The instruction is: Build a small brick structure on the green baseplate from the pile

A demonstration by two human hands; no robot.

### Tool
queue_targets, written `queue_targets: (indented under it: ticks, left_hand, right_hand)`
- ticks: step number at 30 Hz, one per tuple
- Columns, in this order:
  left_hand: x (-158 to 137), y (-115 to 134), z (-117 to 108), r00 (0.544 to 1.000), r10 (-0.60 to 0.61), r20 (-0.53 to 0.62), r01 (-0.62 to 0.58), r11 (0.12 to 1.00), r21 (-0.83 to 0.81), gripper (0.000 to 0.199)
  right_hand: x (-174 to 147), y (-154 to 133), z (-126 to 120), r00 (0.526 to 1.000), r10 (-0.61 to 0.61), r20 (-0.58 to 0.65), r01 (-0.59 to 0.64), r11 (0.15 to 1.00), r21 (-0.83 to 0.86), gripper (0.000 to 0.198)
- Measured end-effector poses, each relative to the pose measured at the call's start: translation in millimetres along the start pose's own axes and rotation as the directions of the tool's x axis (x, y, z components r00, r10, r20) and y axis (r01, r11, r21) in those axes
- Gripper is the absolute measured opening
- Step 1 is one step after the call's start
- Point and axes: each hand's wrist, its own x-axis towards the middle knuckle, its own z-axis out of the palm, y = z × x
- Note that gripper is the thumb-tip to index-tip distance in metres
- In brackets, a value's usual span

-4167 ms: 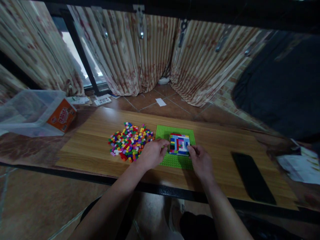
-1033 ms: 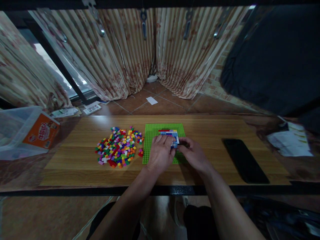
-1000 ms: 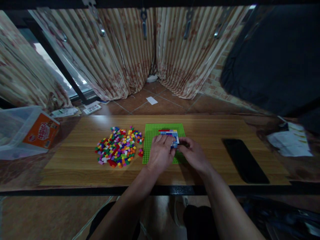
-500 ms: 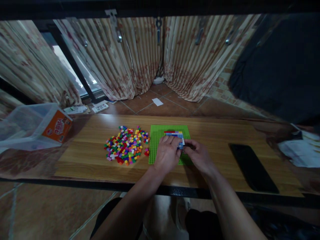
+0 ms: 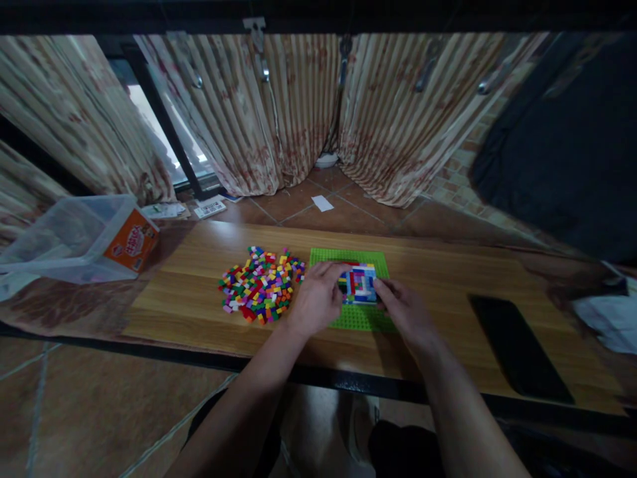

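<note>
A bright green baseplate carries a red, blue and white brick block; multicoloured loose bricks speckle the wood-grain tabletop.

Brick block: square, multicoloured, studs up, flat on green baseplate. Gripped at left and right edges. Loose brick pile lies left of grip.

Orange box: print too blurry, prob. unreadable.
</note>
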Motion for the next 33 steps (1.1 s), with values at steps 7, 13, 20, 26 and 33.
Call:
queue_targets:
  ticks: [7, 13, 20, 26, 33]
  left_hand:
    - [-9, -42, -57, 0.978, -0.199, 0.062, 0.200, 0.980, -0.013, 0.037]
    - [-25, -44, -74, 0.923, -0.193, 0.334, 0.196, 0.980, 0.026, 0.026]
    - [-28, -40, -64, 0.879, -0.156, 0.451, 0.107, 0.985, 0.133, 0.023]
    - [-27, -40, -63, 0.859, -0.186, 0.476, 0.112, 0.977, 0.179, 0.019]
    - [-23, -44, -69, 0.905, -0.172, 0.388, 0.143, 0.984, 0.103, 0.015]
  right_hand:
    - [-1, -3, 7, 0.993, -0.104, -0.048, 0.092, 0.975, -0.201, 0.050]
    - [-1, -5, 10, 0.994, -0.090, -0.057, 0.076, 0.974, -0.213, 0.049]
    - [-1, -4, 7, 0.998, -0.060, -0.020, 0.054, 0.977, -0.208, 0.050]
    - [0, 2, 5, 0.998, -0.057, -0.017, 0.052, 0.970, -0.235, 0.054]
    - [1, 2, 5, 0.997, -0.077, -0.021, 0.070, 0.970, -0.234, 0.051]
